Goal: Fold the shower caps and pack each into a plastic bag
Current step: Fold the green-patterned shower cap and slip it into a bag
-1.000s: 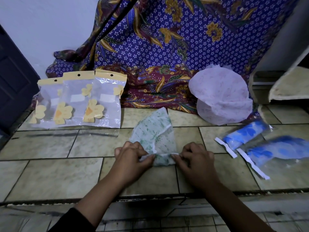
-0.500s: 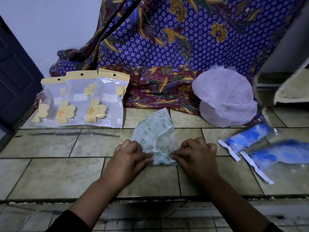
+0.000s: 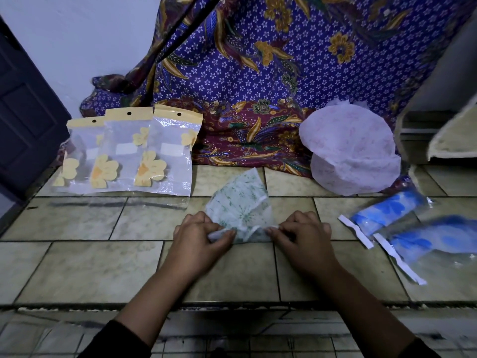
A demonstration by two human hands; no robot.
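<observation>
At the left, three empty plastic bags (image 3: 134,153) with yellow headers and yellow flower prints are leant in an overlapping row, unmoved over the last second; a white patch is seen on each, but no writing can be read. The left hand (image 3: 198,241) is kept where it was, its thumb and fingers pinched on the near edge of the green-printed shower cap (image 3: 240,202), which is laid on the tiled counter (image 3: 77,267) between the two hands as a narrowed wedge. The right hand (image 3: 304,239) is likewise still pinched on that edge. Almost nothing has shifted, so the fold is judged to be still under way, with bagging yet to come. Further right, pale pink caps (image 3: 348,151) wait unfolded, and two blue caps (image 3: 387,215) lie already bagged, with no lettering legible.
</observation>
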